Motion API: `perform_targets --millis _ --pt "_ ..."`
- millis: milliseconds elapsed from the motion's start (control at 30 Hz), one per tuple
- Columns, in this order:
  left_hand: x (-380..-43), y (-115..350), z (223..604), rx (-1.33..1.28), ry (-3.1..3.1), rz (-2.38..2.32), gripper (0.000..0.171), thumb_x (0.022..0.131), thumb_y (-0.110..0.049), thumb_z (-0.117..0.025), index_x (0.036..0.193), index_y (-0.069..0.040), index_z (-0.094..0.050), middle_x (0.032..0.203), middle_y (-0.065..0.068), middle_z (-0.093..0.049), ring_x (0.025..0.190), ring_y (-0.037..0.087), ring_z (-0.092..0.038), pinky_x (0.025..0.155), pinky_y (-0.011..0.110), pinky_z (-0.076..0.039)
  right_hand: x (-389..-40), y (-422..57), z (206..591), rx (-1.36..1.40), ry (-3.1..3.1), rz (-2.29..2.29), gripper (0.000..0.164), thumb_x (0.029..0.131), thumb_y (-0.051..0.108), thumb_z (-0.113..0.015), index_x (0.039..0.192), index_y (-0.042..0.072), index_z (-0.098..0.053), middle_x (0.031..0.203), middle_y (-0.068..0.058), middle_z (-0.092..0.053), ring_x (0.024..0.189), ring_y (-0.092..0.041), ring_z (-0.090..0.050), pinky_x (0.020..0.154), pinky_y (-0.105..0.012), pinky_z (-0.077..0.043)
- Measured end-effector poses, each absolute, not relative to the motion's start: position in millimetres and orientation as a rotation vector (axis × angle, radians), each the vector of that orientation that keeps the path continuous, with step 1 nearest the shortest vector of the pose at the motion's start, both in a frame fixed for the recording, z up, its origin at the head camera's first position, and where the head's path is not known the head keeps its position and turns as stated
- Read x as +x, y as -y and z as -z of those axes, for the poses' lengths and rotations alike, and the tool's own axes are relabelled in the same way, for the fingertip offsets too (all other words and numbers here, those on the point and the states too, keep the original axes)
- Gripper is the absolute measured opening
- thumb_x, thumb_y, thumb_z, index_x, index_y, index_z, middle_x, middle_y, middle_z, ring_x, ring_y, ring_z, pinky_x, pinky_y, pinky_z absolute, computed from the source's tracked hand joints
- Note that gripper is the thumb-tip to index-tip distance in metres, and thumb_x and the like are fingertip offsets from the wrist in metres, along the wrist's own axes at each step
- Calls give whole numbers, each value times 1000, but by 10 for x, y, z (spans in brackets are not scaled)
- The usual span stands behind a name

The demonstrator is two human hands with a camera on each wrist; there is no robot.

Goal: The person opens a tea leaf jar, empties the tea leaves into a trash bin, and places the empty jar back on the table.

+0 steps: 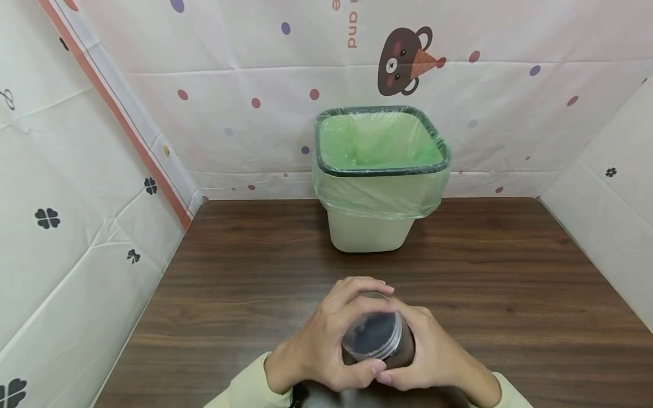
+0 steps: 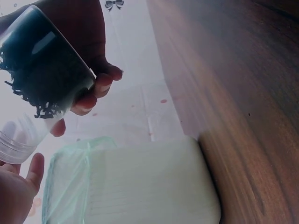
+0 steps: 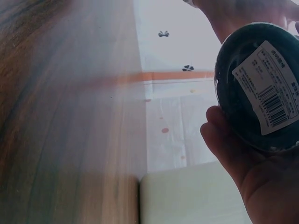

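Observation:
Both hands hold a clear plastic jar above the near part of the table. My left hand curls its fingers and thumb round the jar's clear, ridged top end. On the other side, my right hand grips the body, its thumb tip close to the left thumb. Dark, shredded contents show through the wall in the left wrist view, where the jar is tilted. A white barcode label is stuck on its dark base. I cannot tell whether a separate lid sits on the top.
A cream bin with a dark rim and a green plastic liner stands on the brown wooden table, beyond the hands. Patterned white sheets hang behind and along both sides of the table.

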State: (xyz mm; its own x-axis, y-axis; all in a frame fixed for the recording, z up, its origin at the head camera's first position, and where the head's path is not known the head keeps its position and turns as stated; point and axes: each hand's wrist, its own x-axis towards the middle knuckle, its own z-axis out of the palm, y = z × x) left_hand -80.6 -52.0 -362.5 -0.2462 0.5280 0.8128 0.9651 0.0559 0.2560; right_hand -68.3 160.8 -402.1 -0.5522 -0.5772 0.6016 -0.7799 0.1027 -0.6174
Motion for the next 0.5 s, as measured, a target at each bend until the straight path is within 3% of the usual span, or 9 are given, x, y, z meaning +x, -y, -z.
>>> perform_targets --millis 267,500 --pt "-814 508 3619 -1574 1801 1104 55 90 -42 -55 128 -2 -60 135 17 -54 125 26 -55 103 36 -44 -715 -1646 4067 1445 2139 -1393 69 71 38 -84 127 7 -57 104 3 -69 88 -9 -67 73 -21 -53" --pt "-813 488 3631 -1619 1792 1097 59 78 -31 -74 129 -4 -62 135 15 -57 122 21 -57 102 32 -45 -707 -1642 4078 1513 2159 -1390 61 73 40 -81 123 12 -59 107 7 -68 90 -7 -66 74 -20 -52"
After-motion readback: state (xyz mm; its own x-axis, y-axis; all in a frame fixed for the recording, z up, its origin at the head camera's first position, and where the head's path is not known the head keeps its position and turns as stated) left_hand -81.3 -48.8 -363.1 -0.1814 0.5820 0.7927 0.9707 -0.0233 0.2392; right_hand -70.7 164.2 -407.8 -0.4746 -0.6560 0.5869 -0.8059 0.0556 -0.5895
